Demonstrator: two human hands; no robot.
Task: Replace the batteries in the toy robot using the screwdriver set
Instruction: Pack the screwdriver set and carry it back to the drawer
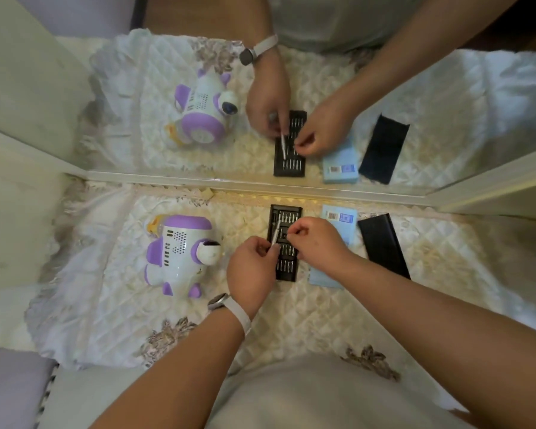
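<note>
A white and purple toy robot (180, 252) lies on its side on the quilted cloth, left of my hands. The black screwdriver set tray (284, 243) with rows of bits lies open in the middle. My left hand (251, 269) grips the silver screwdriver handle (275, 233), which slants up over the tray. My right hand (314, 239) pinches a small bit at its fingertips, just right of the handle's tip and above the tray.
A black case lid (384, 244) lies to the right of the tray, with a light blue box (338, 219) between them. A mirror (291, 119) stands along the back edge and doubles the scene. White cabinet walls close in left and right.
</note>
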